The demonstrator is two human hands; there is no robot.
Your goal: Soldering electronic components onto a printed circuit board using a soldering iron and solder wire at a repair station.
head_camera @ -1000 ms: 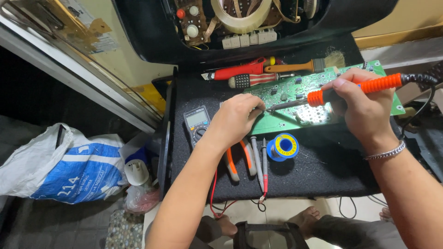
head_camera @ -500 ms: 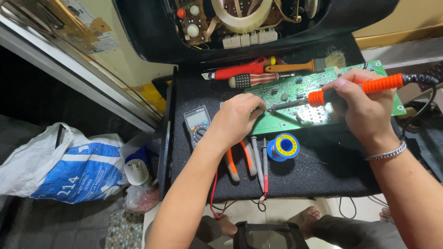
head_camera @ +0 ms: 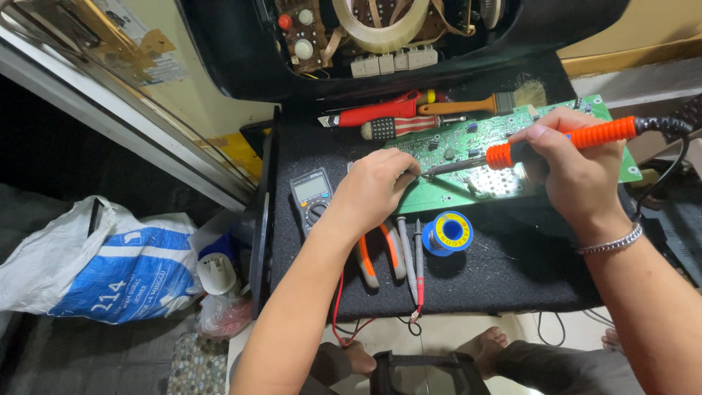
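Observation:
A green circuit board (head_camera: 468,192) lies on a black carpeted work surface (head_camera: 504,271). My right hand (head_camera: 570,172) grips an orange-handled soldering iron (head_camera: 556,143) whose metal tip points left onto the board. My left hand (head_camera: 373,186) rests on the board's left edge with fingers pinched close to the iron's tip; what they pinch is too small to tell. A blue spool of solder wire (head_camera: 447,232) sits just below the board.
A grey multimeter (head_camera: 311,199), orange-handled pliers (head_camera: 380,252) and probe leads (head_camera: 418,256) lie near my left forearm. Red screwdrivers (head_camera: 376,115) and a brush (head_camera: 482,104) lie behind the board. An opened device (head_camera: 380,36) with a tape roll stands behind. A blue-white sack (head_camera: 102,263) lies on the floor at left.

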